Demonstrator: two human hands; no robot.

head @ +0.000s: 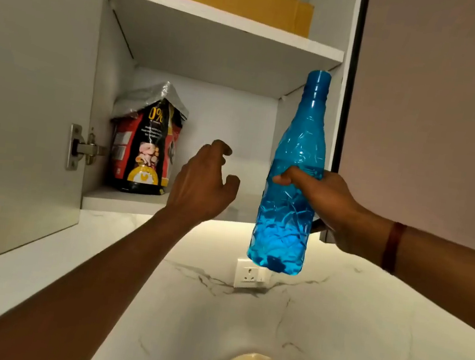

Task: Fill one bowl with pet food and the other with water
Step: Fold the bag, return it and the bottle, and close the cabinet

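right hand (316, 197) grips the upright blue bottle (292, 172) (seemingly uncapped); left hand (202, 181), fingers loosely spread and empty, is nearer the pet food bag (145, 142) standing left on the cabinet shelf (123, 199).

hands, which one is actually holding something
The right hand: it grips the blue bottle around its middle. The left hand holds nothing, its fingers loosely curled in the air near the pet food bag.
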